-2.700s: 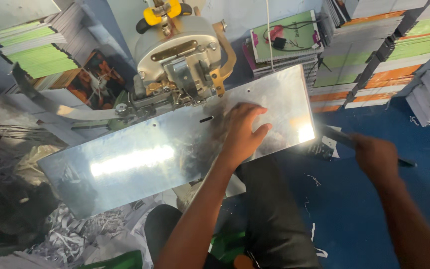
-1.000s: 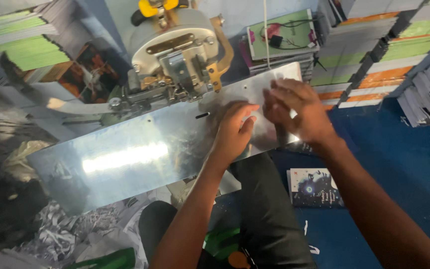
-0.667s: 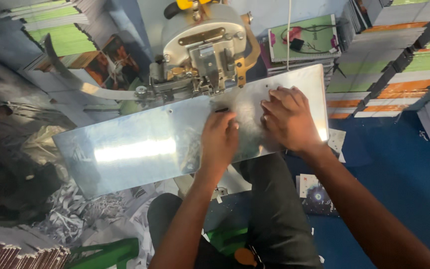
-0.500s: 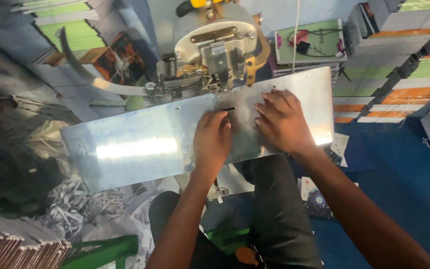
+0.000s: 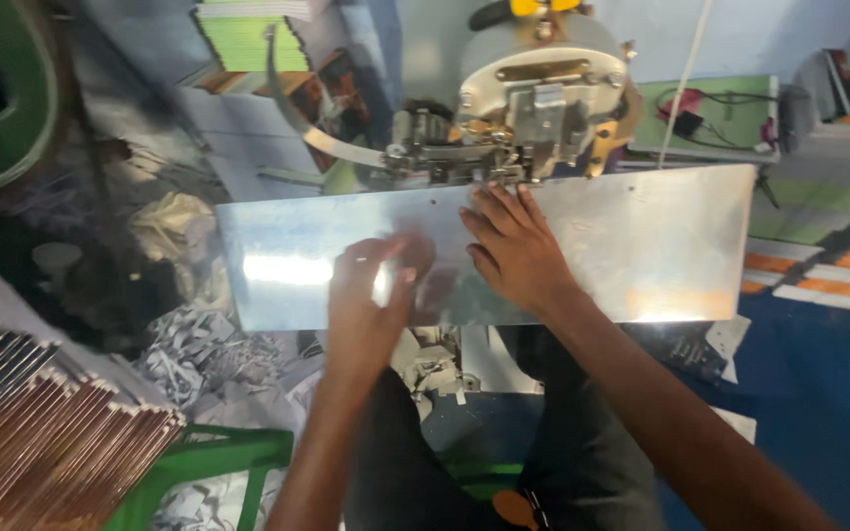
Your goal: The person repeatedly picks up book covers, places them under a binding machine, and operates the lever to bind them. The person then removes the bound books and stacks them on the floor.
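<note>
A shiny flat metal plate [image 5: 641, 236] forms the work surface of a cream and brass stitching machine [image 5: 533, 98] right in front of me. My right hand [image 5: 516, 251] lies flat on the plate, its fingertips just below the machine's head, and holds nothing. My left hand [image 5: 371, 295] is blurred by motion; it rests on the plate to the left, close to the near edge, fingers spread, nothing visible in it. My dark-trousered legs show under the plate.
A stack of thin booklets with copper-coloured edges [image 5: 51, 433] fills the lower left above a green frame [image 5: 218, 457]. Paper scraps [image 5: 189, 344] litter the floor. A green board with cables [image 5: 720, 113] and stacked books [image 5: 838, 265] stand at right, by blue floor [image 5: 819, 393].
My left hand has slid left and toward the plate's near edge, away from the right hand. The right hand stays by the machine head. The view has shifted rightward.
</note>
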